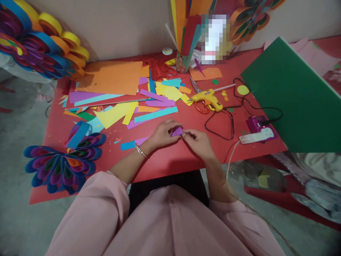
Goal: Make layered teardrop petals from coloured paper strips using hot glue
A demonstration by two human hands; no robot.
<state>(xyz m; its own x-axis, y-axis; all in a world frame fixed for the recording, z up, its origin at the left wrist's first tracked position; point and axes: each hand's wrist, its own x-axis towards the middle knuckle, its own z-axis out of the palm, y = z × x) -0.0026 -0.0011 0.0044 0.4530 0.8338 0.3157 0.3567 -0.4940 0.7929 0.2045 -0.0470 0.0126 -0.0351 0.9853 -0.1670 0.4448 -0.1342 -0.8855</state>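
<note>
My left hand [163, 134] and my right hand [198, 141] meet over the red table [170, 160], both pinching a small purple paper piece [177, 132] between their fingertips. A thin bangle sits on my left wrist. A purple and a blue strip [133, 143] lie just left of my left hand. The yellow glue gun [208, 98] rests beyond my hands, over orange-handled scissors [200, 103].
Coloured paper strips and sheets [125, 96] cover the table's far left. A layered paper flower [62, 161] lies at the near left. A black cord [223, 122] loops to a power strip [258, 136]. A green board [295, 92] leans at right. A cup of strips [183, 62] stands by the wall.
</note>
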